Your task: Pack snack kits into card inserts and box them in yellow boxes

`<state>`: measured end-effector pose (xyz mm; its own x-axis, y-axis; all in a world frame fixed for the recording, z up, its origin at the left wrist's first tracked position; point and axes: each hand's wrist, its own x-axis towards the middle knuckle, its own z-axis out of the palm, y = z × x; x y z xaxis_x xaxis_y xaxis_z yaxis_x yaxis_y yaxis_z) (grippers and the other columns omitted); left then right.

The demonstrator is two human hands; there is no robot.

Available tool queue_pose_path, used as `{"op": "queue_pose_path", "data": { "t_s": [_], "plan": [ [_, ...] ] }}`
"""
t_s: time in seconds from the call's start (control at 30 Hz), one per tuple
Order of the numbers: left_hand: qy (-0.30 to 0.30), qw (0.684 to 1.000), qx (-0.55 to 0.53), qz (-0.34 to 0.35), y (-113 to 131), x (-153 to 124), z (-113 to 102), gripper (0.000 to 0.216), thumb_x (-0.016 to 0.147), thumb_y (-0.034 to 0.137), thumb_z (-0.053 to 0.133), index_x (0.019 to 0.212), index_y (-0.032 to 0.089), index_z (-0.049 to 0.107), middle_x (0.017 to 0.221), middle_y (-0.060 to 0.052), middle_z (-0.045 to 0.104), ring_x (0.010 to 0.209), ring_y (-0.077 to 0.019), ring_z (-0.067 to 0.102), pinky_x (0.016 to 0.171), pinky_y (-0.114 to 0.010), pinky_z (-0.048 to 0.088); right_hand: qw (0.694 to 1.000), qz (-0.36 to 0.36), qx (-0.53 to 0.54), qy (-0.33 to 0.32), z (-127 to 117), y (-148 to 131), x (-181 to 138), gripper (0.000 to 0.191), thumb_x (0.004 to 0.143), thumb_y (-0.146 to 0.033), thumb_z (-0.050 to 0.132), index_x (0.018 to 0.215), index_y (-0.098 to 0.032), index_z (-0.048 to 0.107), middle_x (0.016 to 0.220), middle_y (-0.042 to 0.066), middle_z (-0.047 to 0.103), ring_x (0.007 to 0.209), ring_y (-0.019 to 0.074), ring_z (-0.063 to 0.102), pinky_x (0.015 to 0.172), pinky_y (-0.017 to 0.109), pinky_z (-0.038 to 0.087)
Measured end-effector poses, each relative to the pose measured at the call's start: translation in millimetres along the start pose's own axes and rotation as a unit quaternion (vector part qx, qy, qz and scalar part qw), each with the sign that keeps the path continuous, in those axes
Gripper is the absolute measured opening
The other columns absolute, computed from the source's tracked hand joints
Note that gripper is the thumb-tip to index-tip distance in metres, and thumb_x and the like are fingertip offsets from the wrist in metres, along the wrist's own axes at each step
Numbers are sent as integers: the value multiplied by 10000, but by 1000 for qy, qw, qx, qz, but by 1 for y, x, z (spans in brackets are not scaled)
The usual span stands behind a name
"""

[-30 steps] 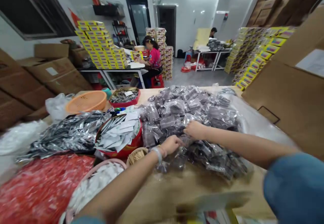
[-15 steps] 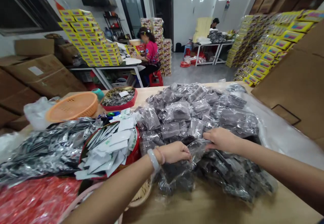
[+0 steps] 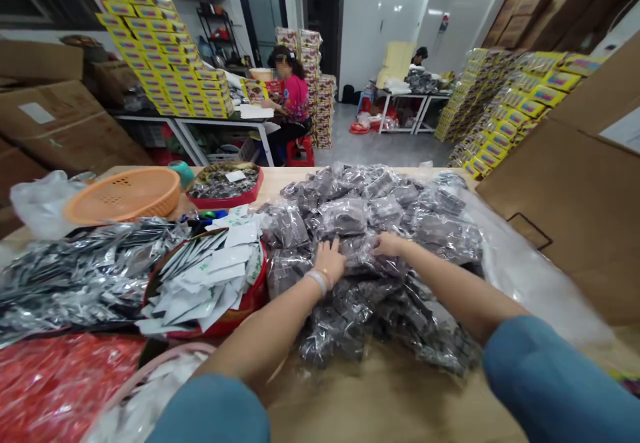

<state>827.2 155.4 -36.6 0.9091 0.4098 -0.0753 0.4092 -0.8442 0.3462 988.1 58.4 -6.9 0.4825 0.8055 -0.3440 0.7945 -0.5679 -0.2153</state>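
A heap of clear plastic packets (image 3: 345, 217) with dark grey contents lies on the table in front of me. My left hand (image 3: 330, 261) rests on the near part of the heap, its fingers stretched and a little apart. Just to its right, my right hand (image 3: 389, 244) has curled its fingers against the edge of a clear packet (image 3: 359, 253) that lies between both hands. More dark packets (image 3: 430, 323) lie below my wrists, nearer the table's front. My right fingertips are partly hidden by the plastic.
To the left are a red tub (image 3: 260, 289) of white sachets, silver packets (image 3: 95, 269), red packets (image 3: 65, 383) and an orange basket (image 3: 125, 196). A cardboard box (image 3: 575, 216) stands at right. Beyond the table, a person (image 3: 295, 99) sits near stacked yellow boxes (image 3: 170, 63).
Both hands have moved farther onto the heap. The loose plastic packet held between them is gone from their grip; the left fingers have spread out. The view has shifted slightly.
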Motion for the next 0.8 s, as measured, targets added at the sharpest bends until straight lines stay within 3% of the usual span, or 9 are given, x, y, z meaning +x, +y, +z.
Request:
{"op": "queue_pose_path", "data": {
  "t_s": [0.1, 0.2, 0.27, 0.37, 0.43, 0.5, 0.6, 0.73, 0.8],
  "plan": [
    [33, 999, -19, -4, -3, -14, -5, 200, 747, 229, 467, 718, 153, 649, 1095, -144, 491, 1037, -278, 386, 878, -429, 262, 998, -4, -21, 62, 4, -9, -9, 118, 637, -279, 610, 699, -178, 611, 928, 85, 553, 974, 267, 457, 801, 377, 341],
    [62, 982, -176, -40, -15, -34, -42, 266, 776, 313, 419, 755, 139, 620, 895, -90, 557, 935, -226, 459, 840, -380, 331, 990, -28, 46, 129, -14, 7, -44, 150, 696, -312, 540, 706, -171, 588, 911, 62, 537, 912, 210, 479, 795, 343, 347],
    [59, 939, -336, -45, -14, -51, -74, 326, 782, 389, 392, 864, 135, 578, 851, -49, 573, 851, -183, 507, 785, -325, 391, 964, -32, 213, 155, -29, 19, -75, 203, 689, -361, 528, 697, -161, 560, 785, 32, 541, 767, 165, 507, 713, 303, 381],
    [4, 835, -550, -17, 6, -83, -112, 473, 743, 439, 462, 1145, 196, 407, 934, -24, 584, 785, -143, 551, 737, -283, 434, 867, -21, 483, 123, -46, 23, -122, 288, 604, -423, 592, 703, -164, 517, 649, -15, 531, 614, 129, 498, 601, 269, 390],
    [-35, 776, -630, 6, 28, -102, -123, 620, 707, 392, 534, 1249, 251, 269, 1009, -19, 574, 805, -131, 563, 753, -267, 437, 823, -29, 559, 96, -51, 15, -150, 319, 553, -415, 642, 699, -166, 507, 621, -33, 536, 572, 109, 490, 570, 249, 380],
    [-62, 750, -658, 28, 47, -112, -123, 725, 684, 325, 564, 1294, 267, 176, 1066, -17, 557, 839, -123, 564, 766, -247, 436, 814, -52, 570, 95, -55, 3, -171, 308, 530, -379, 675, 678, -163, 512, 598, -46, 537, 552, 91, 484, 557, 229, 370],
    [-140, 734, -662, 49, 66, -113, -109, 832, 639, 250, 589, 1323, 245, 115, 1089, -28, 551, 840, -124, 571, 761, -238, 437, 811, -79, 566, 123, -63, -15, -191, 291, 516, -344, 693, 657, -160, 518, 574, -54, 542, 537, 81, 489, 550, 218, 374],
    [-225, 713, -659, 74, 74, -111, -87, 864, 584, 210, 643, 1309, 248, 176, 1095, -34, 551, 836, -131, 574, 764, -256, 439, 796, -111, 578, 144, -79, -36, -209, 277, 511, -305, 699, 631, -154, 500, 544, -56, 536, 504, 71, 488, 527, 207, 392],
    [-269, 716, -638, 87, 76, -117, -79, 820, 554, 188, 676, 1268, 250, 276, 1031, -24, 583, 789, -132, 579, 729, -268, 448, 790, -122, 584, 142, -86, -47, -222, 246, 541, -285, 681, 644, -154, 500, 537, -54, 536, 484, 69, 486, 508, 202, 399]
  ]
}}
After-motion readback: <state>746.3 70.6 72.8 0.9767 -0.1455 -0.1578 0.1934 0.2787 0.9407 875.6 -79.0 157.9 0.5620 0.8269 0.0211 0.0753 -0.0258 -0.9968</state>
